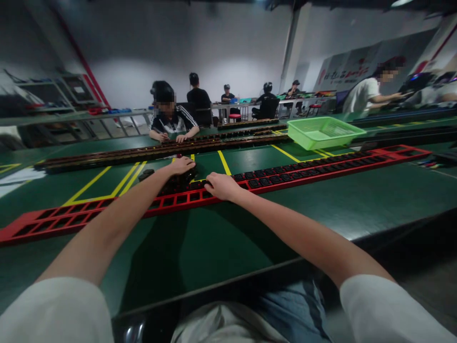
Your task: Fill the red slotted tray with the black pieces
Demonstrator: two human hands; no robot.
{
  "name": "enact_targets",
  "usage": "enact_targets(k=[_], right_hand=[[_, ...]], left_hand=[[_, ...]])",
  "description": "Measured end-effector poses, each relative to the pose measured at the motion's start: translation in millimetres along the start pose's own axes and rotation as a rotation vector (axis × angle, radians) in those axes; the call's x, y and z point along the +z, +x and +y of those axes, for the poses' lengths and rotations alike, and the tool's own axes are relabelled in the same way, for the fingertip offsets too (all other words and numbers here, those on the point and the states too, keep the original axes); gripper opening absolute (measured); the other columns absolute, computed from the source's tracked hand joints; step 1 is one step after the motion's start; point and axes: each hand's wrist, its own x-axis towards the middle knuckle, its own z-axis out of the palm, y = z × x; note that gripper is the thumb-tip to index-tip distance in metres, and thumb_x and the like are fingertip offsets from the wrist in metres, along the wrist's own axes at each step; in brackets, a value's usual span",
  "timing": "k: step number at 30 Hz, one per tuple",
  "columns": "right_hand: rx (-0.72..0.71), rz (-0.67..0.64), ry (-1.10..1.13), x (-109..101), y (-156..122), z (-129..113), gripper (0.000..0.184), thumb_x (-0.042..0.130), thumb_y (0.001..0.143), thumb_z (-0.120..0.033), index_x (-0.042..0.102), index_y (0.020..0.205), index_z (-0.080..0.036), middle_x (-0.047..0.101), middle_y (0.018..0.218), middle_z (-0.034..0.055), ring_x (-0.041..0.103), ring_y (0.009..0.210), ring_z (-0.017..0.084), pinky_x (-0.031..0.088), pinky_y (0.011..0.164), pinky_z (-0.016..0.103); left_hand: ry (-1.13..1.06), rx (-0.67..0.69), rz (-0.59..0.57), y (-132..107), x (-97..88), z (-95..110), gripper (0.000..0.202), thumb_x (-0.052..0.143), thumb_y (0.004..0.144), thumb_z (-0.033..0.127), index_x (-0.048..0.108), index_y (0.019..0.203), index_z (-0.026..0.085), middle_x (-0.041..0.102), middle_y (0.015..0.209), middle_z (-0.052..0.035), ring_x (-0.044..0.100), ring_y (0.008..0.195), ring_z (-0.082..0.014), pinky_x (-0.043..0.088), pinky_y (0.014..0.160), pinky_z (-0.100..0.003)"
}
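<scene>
A long red frame (pixel 171 202) with two rows of rectangular openings lies slantwise across the green table. Black square pieces (pixel 264 181) fill its openings toward the right, while those at the left show bare. My left hand (pixel 183 165) reaches over a heap of loose black pieces (pixel 174 185) beside the frame's far edge. Its fingers bend down onto the heap, and their tips are hard to make out. Against the frame, just left of the filled stretch, my right hand (pixel 222 186) has its fingers curled in. Whatever they pinch is hidden.
Beyond the frame stands a light green plastic basket (pixel 321 136). Long dark strips (pixel 143 153) run across the table's far side, where a co-worker (pixel 173 116) bends over them with both hands. Yellow lines (pixel 224 163) mark the green table (pixel 221 247). Other people sit farther back.
</scene>
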Motion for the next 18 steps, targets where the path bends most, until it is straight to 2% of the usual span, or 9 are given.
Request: enact_targets(k=[2, 3, 5, 8, 10, 12, 14, 18], right_hand=[[0.010, 0.011, -0.026, -1.4, -0.8, -1.5, 0.029, 0.043, 0.101, -0.033, 0.065, 0.105, -0.014, 0.067, 0.113, 0.0124, 0.065, 0.097, 0.024, 0.048, 0.080, 0.032], [0.013, 0.019, -0.036, -2.1, -1.4, -2.2, 0.029, 0.043, 0.101, -0.032, 0.065, 0.105, -0.014, 0.067, 0.113, 0.0127, 0.065, 0.098, 0.024, 0.048, 0.082, 0.032], [0.020, 0.038, -0.047, -3.1, -2.5, -3.1, 0.029, 0.042, 0.101, -0.031, 0.066, 0.105, -0.014, 0.068, 0.114, 0.0134, 0.065, 0.101, 0.025, 0.047, 0.084, 0.032], [0.017, 0.062, -0.048, -3.0, -3.7, -2.5, 0.029, 0.042, 0.101, -0.029, 0.066, 0.105, -0.014, 0.068, 0.114, 0.0134, 0.064, 0.103, 0.025, 0.047, 0.085, 0.032], [0.005, 0.068, -0.043, -2.3, -3.6, -1.3, 0.029, 0.042, 0.100, -0.028, 0.067, 0.104, -0.014, 0.068, 0.113, 0.0131, 0.065, 0.101, 0.024, 0.047, 0.084, 0.032], [-0.001, 0.070, -0.036, -1.5, -3.1, -0.3, 0.029, 0.042, 0.100, -0.028, 0.067, 0.103, -0.014, 0.069, 0.112, 0.0128, 0.065, 0.099, 0.024, 0.047, 0.083, 0.032], [0.003, 0.067, -0.029, -0.7, -2.4, -0.3, 0.028, 0.043, 0.100, -0.028, 0.067, 0.104, -0.015, 0.069, 0.111, 0.0125, 0.065, 0.098, 0.025, 0.047, 0.082, 0.033], [0.023, 0.051, -0.012, 1.7, -1.8, -1.3, 0.028, 0.042, 0.100, -0.028, 0.066, 0.105, -0.015, 0.069, 0.113, 0.0121, 0.066, 0.097, 0.024, 0.047, 0.083, 0.033]], left_hand=[[-0.031, 0.089, -0.006, -13.0, -7.4, 19.8, 0.043, 0.034, 0.099, 0.041, 0.063, 0.125, 0.022, 0.059, 0.138, -0.0037, 0.049, 0.129, -0.0190, 0.035, 0.111, -0.032], [-0.089, 0.172, 0.016, -19.1, -13.8, 26.0, 0.047, 0.033, 0.099, 0.042, 0.061, 0.129, 0.019, 0.057, 0.140, -0.0059, 0.048, 0.130, -0.0198, 0.034, 0.113, -0.033], [-0.194, 0.237, 0.088, -29.7, -30.7, 29.4, 0.054, 0.030, 0.098, 0.046, 0.056, 0.135, 0.016, 0.056, 0.141, -0.0078, 0.049, 0.130, -0.0208, 0.033, 0.114, -0.033], [-0.273, 0.157, 0.174, -38.0, -55.1, 15.6, 0.058, 0.027, 0.098, 0.049, 0.055, 0.135, 0.015, 0.058, 0.139, -0.0090, 0.052, 0.127, -0.0227, 0.034, 0.114, -0.035], [-0.316, 0.049, 0.173, -36.3, -62.7, 3.0, 0.058, 0.025, 0.097, 0.048, 0.057, 0.132, 0.013, 0.060, 0.136, -0.0104, 0.055, 0.122, -0.0237, 0.038, 0.110, -0.036], [-0.360, -0.035, 0.139, -29.1, -60.4, -3.0, 0.061, 0.023, 0.097, 0.050, 0.059, 0.128, 0.012, 0.063, 0.130, -0.0123, 0.059, 0.115, -0.0250, 0.042, 0.105, -0.038], [-0.380, -0.047, 0.102, -17.6, -49.7, 2.9, 0.064, 0.022, 0.096, 0.054, 0.062, 0.124, 0.012, 0.066, 0.124, -0.0129, 0.060, 0.112, -0.0262, 0.044, 0.101, -0.039], [-0.399, 0.068, 0.002, 10.6, -19.6, 46.9, 0.061, 0.030, 0.093, 0.061, 0.069, 0.114, 0.018, 0.072, 0.115, -0.0086, 0.061, 0.112, -0.0255, 0.045, 0.099, -0.035]])
